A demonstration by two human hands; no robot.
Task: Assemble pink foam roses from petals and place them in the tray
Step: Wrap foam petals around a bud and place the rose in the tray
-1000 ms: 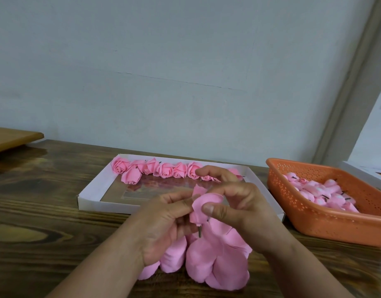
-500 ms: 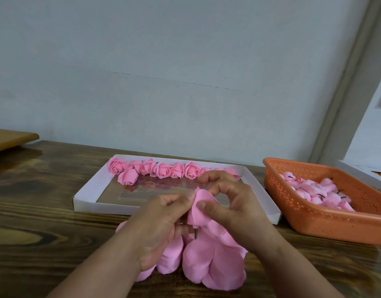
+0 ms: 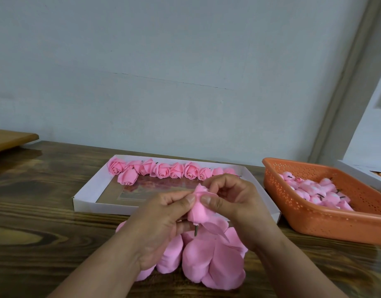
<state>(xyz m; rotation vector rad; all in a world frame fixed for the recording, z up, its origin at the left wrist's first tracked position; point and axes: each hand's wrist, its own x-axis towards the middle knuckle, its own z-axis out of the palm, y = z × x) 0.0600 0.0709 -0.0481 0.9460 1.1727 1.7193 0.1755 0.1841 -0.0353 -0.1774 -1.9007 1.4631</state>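
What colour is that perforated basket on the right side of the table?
The basket is orange, seen clearly in the head view.

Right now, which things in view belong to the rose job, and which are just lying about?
Part of the job:
- rose in progress, pinched by left hand and right hand
- loose petals under the hands
- white tray with finished roses along its far edge
- orange basket of pink buds

Lying about:
- wooden board at far left
- white box behind the basket
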